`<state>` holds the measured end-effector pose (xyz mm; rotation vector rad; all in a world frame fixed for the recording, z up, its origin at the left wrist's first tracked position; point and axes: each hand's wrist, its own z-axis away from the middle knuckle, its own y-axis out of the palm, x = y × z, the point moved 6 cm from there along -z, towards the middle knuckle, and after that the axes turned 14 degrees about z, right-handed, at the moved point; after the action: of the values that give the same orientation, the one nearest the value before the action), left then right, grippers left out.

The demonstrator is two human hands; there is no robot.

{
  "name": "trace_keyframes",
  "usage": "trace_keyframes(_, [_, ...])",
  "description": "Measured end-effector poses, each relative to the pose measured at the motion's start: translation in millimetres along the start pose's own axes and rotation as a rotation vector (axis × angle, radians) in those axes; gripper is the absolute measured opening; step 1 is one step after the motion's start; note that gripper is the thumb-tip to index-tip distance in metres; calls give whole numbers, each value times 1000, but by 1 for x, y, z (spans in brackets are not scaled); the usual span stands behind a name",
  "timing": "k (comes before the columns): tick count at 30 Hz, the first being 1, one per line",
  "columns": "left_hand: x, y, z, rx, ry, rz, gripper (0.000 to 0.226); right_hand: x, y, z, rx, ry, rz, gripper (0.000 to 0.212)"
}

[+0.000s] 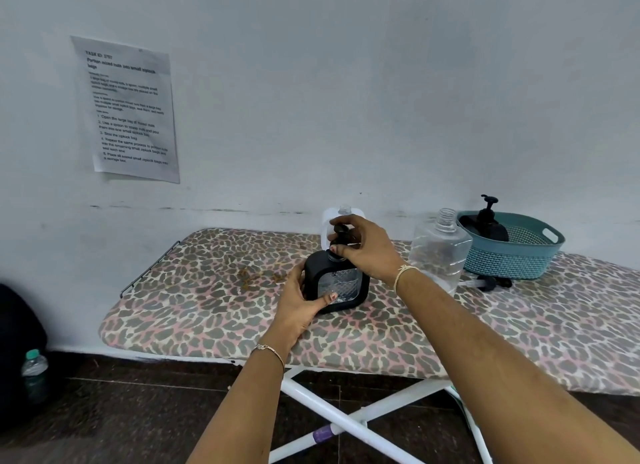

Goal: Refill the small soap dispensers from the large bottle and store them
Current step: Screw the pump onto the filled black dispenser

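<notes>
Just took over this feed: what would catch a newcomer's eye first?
At the centre of the leopard-print board, the left hand holds a black dispenser while the right hand grips its pump. At far right, a teal basket holds a second dispenser, beside a clear uncapped bottle.

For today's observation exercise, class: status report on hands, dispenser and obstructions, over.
Left hand holds black dispenser body. Right hand grips its pump head. Uncapped clear bottle close beside right wrist.

1. Paper sheet [126,110] on the wall [346,82] is showing "TASK ID:" at the top, with the digits too blurred to be sure of.
2. Bold title is reading "Portion mixed nuts into small ziplock bags".
3. Step 1 is reading "Open the large bag of mixed nuts"; step 3, "Seal the ziplock bag".
4. Finer print is coming out too blurred to read.
</notes>
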<state>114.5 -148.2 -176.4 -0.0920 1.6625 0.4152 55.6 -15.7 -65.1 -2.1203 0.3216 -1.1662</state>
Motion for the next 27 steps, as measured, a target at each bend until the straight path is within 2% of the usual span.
trace_keyframes(9, [1, 1, 4, 2, 65, -121, 89, 5, 2, 7, -224, 104, 292, 33])
trace_keyframes(14, [-1, 2, 4, 17, 68, -123, 85, -9, 17, 11, -160, 119, 163, 50])
trace_keyframes(18, [-1, 2, 4, 30, 70, -133, 85, -16, 19, 24, -117, 156, 35, 36])
trace_keyframes(24, [-6, 5, 8, 34, 51, -87, 84, -16, -1, 38, -354, 238, -18, 10])
trace_keyframes(27, [-4, 4, 7, 31, 42, -90, 84, -18, 7, 34, -285, 228, -74, 25])
